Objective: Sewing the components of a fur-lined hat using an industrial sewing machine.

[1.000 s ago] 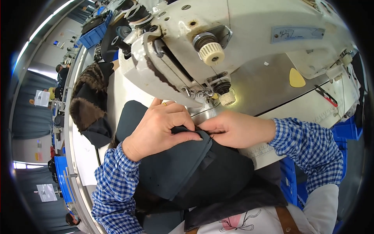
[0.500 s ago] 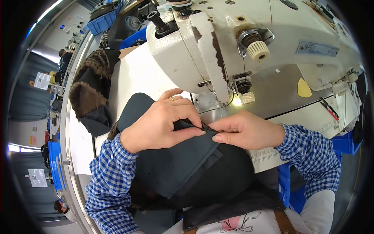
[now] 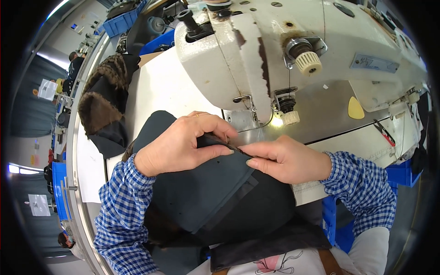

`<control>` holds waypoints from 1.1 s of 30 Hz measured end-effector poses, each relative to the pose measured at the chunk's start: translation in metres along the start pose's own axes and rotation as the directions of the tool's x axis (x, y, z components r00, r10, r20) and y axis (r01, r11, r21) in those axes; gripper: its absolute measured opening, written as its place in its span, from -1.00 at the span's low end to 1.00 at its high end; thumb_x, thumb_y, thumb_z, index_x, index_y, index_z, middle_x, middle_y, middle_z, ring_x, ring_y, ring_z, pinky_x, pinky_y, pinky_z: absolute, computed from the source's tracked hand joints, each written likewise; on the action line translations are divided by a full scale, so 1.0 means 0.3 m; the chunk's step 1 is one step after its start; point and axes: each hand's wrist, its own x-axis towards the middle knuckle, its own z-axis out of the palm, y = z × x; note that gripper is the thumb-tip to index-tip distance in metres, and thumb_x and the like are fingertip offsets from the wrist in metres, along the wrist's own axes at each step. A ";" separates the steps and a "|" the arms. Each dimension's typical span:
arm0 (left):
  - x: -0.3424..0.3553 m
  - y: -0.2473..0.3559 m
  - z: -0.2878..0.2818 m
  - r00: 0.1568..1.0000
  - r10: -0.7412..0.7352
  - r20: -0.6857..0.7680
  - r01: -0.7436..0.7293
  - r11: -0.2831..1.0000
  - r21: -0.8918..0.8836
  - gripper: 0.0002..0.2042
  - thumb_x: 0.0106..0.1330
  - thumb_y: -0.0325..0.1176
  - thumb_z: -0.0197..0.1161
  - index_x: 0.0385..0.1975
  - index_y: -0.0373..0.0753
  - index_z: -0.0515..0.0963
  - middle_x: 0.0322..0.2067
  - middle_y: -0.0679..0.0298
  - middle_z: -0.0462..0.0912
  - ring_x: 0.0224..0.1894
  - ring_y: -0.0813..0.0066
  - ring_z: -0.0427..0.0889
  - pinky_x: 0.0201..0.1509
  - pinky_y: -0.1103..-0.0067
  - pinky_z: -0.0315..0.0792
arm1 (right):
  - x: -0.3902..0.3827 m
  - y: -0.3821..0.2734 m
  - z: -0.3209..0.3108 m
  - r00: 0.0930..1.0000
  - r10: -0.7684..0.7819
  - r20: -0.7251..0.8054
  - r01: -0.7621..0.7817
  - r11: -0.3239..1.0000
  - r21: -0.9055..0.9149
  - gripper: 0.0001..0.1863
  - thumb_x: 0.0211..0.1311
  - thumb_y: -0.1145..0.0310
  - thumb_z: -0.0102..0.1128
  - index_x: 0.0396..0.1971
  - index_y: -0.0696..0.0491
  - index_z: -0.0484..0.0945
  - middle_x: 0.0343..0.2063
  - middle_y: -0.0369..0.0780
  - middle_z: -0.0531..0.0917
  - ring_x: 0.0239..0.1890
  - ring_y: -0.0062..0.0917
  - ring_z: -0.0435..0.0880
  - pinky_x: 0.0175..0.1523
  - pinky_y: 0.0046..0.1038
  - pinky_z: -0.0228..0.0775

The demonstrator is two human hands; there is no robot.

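Fabric (image 3: 206, 192), dark, was spread at frame centre below the sewing machine (image 3: 284, 59); its folded edge was pinched by fingers of the left hand (image 3: 183, 146) and right hand (image 3: 286, 160), apparently to keep layers aligned near the needle.

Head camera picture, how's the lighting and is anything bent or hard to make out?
Head view: fisheye bends the table edge and darkens the corners; a small lamp glares yellow-white under the sewing machine; the left hand, right hand and dark fabric are sharp and evenly lit.
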 end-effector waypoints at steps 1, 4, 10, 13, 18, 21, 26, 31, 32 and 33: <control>0.000 -0.004 -0.005 1.000 0.002 -0.012 -0.002 1.000 -0.006 -0.83 0.19 -0.45 0.50 -0.22 -0.21 0.72 -0.38 0.27 0.70 -0.24 0.28 0.67 0.04 0.45 0.51 | -0.002 -0.008 0.000 1.000 0.003 0.010 -0.003 1.000 -0.009 -0.64 0.47 0.35 0.14 0.16 0.16 0.58 -0.32 0.02 0.73 -0.31 -0.21 0.75 -0.13 -0.34 0.54; -0.002 -0.021 -0.029 0.987 0.154 0.047 -0.161 0.963 0.216 -0.82 0.20 -0.43 0.50 -0.20 -0.22 0.74 -0.35 0.23 0.71 -0.25 0.25 0.68 -0.04 0.42 0.53 | -0.004 -0.023 0.011 0.991 0.132 0.025 -0.129 0.989 -0.076 -0.63 0.47 0.35 0.20 0.21 0.11 0.57 -0.38 -0.10 0.74 -0.43 -0.51 0.67 -0.23 -0.49 0.51; -0.002 -0.057 -0.017 0.977 0.212 0.026 -0.213 0.970 0.114 -0.83 0.18 -0.45 0.53 -0.23 -0.24 0.78 -0.40 0.25 0.72 -0.28 0.32 0.65 -0.16 0.48 0.55 | -0.020 0.001 0.047 0.992 0.065 -0.110 -0.081 0.987 -0.142 -0.67 0.47 0.36 0.22 0.15 0.12 0.60 -0.43 -0.12 0.72 -0.45 -0.55 0.65 -0.27 -0.51 0.49; -0.002 -0.062 -0.018 0.975 0.223 0.008 -0.223 0.972 0.071 -0.83 0.19 -0.46 0.52 -0.22 -0.23 0.79 -0.44 0.24 0.70 -0.30 0.33 0.64 -0.19 0.48 0.55 | -0.028 -0.019 0.061 0.981 0.063 -0.184 -0.092 0.984 -0.153 -0.70 0.45 0.36 0.24 0.10 0.13 0.62 -0.51 -0.13 0.68 -0.51 -0.58 0.62 -0.33 -0.52 0.46; -0.002 -0.079 -0.012 0.975 0.221 0.000 -0.221 0.973 0.073 -0.82 0.19 -0.45 0.52 -0.21 -0.21 0.80 -0.45 0.23 0.70 -0.33 0.34 0.63 -0.24 0.47 0.56 | -0.036 -0.044 0.082 0.959 -0.057 -0.279 -0.061 0.916 -0.397 -0.83 0.39 0.36 0.28 -0.16 0.13 0.60 -0.52 -0.08 0.66 -0.52 -0.16 0.68 -0.41 -0.26 0.47; 0.000 -0.069 -0.015 0.975 0.222 0.004 -0.222 0.971 0.088 -0.83 0.20 -0.44 0.51 -0.20 -0.21 0.80 -0.44 0.24 0.71 -0.33 0.34 0.63 -0.25 0.47 0.56 | -0.036 -0.046 0.086 0.957 -0.136 -0.258 -0.008 0.871 -0.491 -0.83 0.38 0.40 0.29 -0.15 0.15 0.59 -0.55 -0.09 0.64 -0.54 -0.19 0.67 -0.42 -0.28 0.46; -0.002 -0.089 -0.016 0.973 0.230 0.005 -0.230 0.971 0.066 -0.83 0.23 -0.43 0.49 -0.19 -0.21 0.79 -0.39 0.24 0.72 -0.32 0.33 0.64 -0.23 0.48 0.56 | -0.027 -0.042 0.086 0.962 -0.107 -0.252 -0.013 0.901 -0.433 -0.85 0.38 0.45 0.26 -0.12 0.16 0.59 -0.57 -0.10 0.63 -0.56 -0.22 0.66 -0.44 -0.31 0.45; -0.015 -0.107 -0.037 0.962 0.272 0.007 -0.270 0.951 0.154 -0.86 0.29 -0.43 0.43 -0.19 -0.21 0.77 -0.34 0.23 0.72 -0.29 0.29 0.66 -0.18 0.45 0.57 | -0.021 -0.029 0.099 0.953 -0.115 -0.282 0.001 0.927 -0.376 -0.84 0.40 0.47 0.24 -0.09 0.15 0.59 -0.58 -0.10 0.62 -0.57 -0.23 0.65 -0.44 -0.33 0.44; -0.021 -0.108 -0.044 0.969 0.247 -0.008 -0.242 0.954 0.176 -0.88 0.30 -0.43 0.41 -0.20 -0.22 0.75 -0.32 0.22 0.71 -0.28 0.26 0.67 -0.17 0.43 0.57 | -0.019 -0.030 0.101 0.951 -0.117 -0.286 0.001 0.927 -0.374 -0.85 0.40 0.47 0.24 -0.10 0.15 0.59 -0.58 -0.10 0.62 -0.57 -0.23 0.65 -0.44 -0.32 0.44; -0.024 -0.108 -0.049 0.974 0.224 -0.021 -0.215 0.956 0.198 -0.90 0.32 -0.43 0.39 -0.21 -0.22 0.73 -0.31 0.22 0.71 -0.27 0.24 0.67 -0.16 0.42 0.57 | -0.017 -0.031 0.104 0.949 -0.119 -0.292 0.001 0.928 -0.372 -0.86 0.41 0.46 0.24 -0.11 0.15 0.59 -0.58 -0.10 0.61 -0.57 -0.23 0.65 -0.45 -0.32 0.43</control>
